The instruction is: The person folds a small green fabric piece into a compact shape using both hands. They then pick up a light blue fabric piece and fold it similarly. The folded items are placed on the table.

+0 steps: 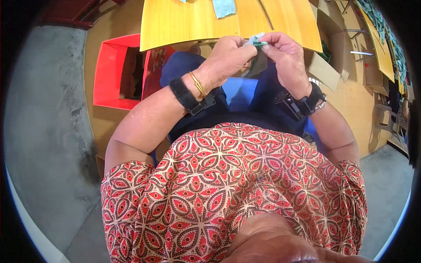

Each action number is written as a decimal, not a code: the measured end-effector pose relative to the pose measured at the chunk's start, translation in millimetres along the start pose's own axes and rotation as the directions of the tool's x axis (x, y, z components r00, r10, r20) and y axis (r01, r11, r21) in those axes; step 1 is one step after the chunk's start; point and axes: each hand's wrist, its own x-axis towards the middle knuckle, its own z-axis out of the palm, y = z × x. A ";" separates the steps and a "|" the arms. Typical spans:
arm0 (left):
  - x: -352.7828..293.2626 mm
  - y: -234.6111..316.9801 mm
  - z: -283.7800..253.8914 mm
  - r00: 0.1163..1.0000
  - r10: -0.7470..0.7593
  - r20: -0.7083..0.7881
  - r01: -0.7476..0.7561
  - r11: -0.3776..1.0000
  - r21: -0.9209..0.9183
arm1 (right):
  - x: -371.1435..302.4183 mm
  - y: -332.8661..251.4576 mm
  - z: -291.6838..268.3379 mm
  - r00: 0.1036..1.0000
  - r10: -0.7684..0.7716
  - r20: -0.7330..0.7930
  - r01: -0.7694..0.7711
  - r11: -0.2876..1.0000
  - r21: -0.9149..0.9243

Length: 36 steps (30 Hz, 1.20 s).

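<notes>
Just in front of the near edge of a yellow wooden table (188,26), both hands meet over a small piece of pale blue and dark green cloth (255,39). My left hand (226,59) pinches it from the left, fingers curled. Thumb and fingers of my right hand (287,57) grip its other side. Much of the cloth is hidden behind the fingers, so its full shape cannot be made out. Another pale blue-green cloth piece (224,8) lies flat on the table, farther off.
An open red box (98,72) stands on the floor at the left. At the right is an open cardboard box (324,70) with something dark green inside. Farther right, many green cloth pieces (375,19) lie heaped along another yellow table (379,48).
</notes>
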 end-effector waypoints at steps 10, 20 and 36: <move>2.4 -10.7 1.7 0.943 0.283 -0.175 -0.244 0.946 0.215 | 9.9 -9.8 -20.0 0.877 0.141 0.459 -0.309 0.897 0.315; -0.3 1.9 -4.1 0.947 0.296 -0.129 -0.282 0.952 0.117 | 17.3 -9.0 -18.0 0.926 0.172 0.336 -0.225 0.966 0.126; 0.8 5.8 -4.6 0.860 0.330 -0.388 -0.308 0.944 0.120 | -7.3 -30.0 2.5 0.978 -0.108 0.176 0.182 0.854 -0.487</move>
